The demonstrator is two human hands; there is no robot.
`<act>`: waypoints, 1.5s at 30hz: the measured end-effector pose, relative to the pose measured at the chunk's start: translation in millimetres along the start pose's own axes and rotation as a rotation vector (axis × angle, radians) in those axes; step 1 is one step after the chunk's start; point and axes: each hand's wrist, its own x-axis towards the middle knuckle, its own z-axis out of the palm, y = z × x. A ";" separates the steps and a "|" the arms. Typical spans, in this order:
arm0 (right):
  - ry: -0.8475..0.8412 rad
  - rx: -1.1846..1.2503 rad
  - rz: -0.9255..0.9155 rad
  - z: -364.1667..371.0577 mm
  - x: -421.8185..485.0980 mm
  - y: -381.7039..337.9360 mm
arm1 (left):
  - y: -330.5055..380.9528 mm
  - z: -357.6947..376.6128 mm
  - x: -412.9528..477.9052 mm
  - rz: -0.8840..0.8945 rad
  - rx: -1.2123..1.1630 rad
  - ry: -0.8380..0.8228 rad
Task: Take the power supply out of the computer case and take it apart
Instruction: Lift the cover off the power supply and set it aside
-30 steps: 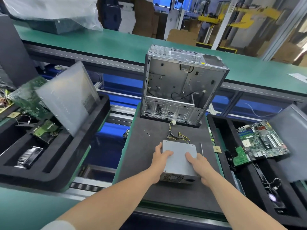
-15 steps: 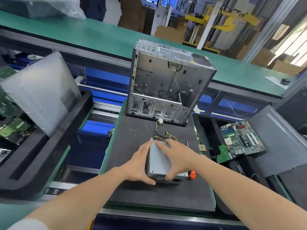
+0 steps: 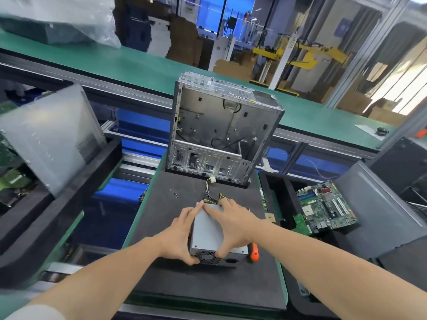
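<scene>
The grey metal power supply [image 3: 209,232] lies on the dark foam mat [image 3: 208,285], its fan grille toward me and its yellow and black cables [image 3: 211,197] trailing toward the case. My left hand [image 3: 179,236] grips its left side, thumb under the grille corner. My right hand [image 3: 233,225] lies across its top, fingers curled over the far edge and thumb on the front face. The open, emptied computer case [image 3: 221,130] stands upright behind it on the mat.
An orange-handled screwdriver [image 3: 254,251] lies just right of the power supply. Small screws [image 3: 175,195] sit on the mat to the left. A motherboard [image 3: 325,206] rests in the black tray on the right. A grey side panel [image 3: 46,135] leans in the left tray.
Both hands shifted from the near corners to grip the power supply along its sides and top. The unit has turned a little, uncovering the orange screwdriver beside it.
</scene>
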 end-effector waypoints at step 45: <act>0.023 0.451 0.028 -32.3 214.1 -21.3 | -66.3 -118.3 84.5 -0.546 -0.140 0.230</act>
